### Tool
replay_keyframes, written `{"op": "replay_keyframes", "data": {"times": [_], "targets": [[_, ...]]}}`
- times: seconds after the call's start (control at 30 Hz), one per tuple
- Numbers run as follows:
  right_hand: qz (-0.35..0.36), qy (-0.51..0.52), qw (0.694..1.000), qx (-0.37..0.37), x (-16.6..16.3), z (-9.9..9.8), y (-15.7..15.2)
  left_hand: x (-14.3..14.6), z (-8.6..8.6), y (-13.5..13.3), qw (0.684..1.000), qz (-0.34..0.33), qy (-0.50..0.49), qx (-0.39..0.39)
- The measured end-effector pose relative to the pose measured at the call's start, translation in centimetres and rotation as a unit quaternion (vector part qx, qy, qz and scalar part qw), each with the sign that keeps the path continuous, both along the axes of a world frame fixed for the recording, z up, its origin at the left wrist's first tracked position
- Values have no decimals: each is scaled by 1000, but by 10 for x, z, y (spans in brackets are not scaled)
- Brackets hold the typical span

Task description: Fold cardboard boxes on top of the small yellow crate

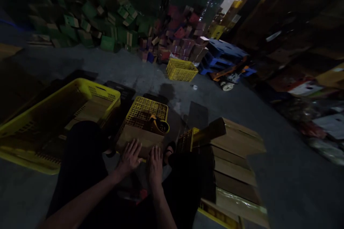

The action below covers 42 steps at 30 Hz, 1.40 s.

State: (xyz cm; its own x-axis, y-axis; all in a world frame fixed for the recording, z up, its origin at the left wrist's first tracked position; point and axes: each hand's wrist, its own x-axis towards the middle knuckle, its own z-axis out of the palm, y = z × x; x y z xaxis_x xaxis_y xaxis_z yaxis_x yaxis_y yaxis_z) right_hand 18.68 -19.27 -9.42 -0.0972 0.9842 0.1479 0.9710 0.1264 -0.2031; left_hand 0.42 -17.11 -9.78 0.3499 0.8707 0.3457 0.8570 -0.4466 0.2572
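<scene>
A brown cardboard box (143, 136) lies on an upturned yellow crate (146, 107) between my knees. My left hand (131, 154) rests on the near side of the box, its fingers spread and stretched out. Beside it, my right hand (155, 161) lies flat against the same box near its right end, fingers extended. Neither hand wraps around the cardboard. Just beyond the box, a tape dispenser (159, 124) with a yellow-and-black body sits on the crate's top. The box's underside is hidden.
A large yellow crate (48, 103) holding flat cardboard stands at my left. Folded cartons (236, 164) fill a crate at my right. Ahead are another yellow crate (182, 70), blue pallets (224, 52), an orange pallet jack (224, 75) and heaped green boxes (107, 43).
</scene>
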Motion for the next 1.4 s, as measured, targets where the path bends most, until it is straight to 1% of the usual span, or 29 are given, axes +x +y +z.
{"op": "replay_keyframes", "data": {"times": [0.17,0.33,0.47,0.6,0.7,0.83,0.93,1.03,1.2,1.4], "targets": [[72,20,997,2,-20,11,1,-1,3,0,1000,-9,-1,-22],[77,40,996,8,-34,22,4,-5,12,2,999,-17,-3,-43],[49,33,998,-3,-28,25,2,-14,22,3,999,-5,-2,-47],[-12,16,1000,-12,-8,18,0,-34,30,5,996,67,-10,-50],[-56,20,998,11,9,10,1,-50,30,5,990,122,-16,-62],[-76,22,997,24,21,-2,2,-60,23,3,986,148,-37,-69],[-68,22,997,21,23,-8,4,-57,18,3,986,154,-41,-54],[-58,25,998,24,23,-9,5,-50,14,8,986,160,-38,-33],[-69,26,997,11,19,0,6,-35,12,25,986,157,-46,-11],[-88,34,996,-5,11,8,8,-25,19,38,988,151,-33,-14]]}}
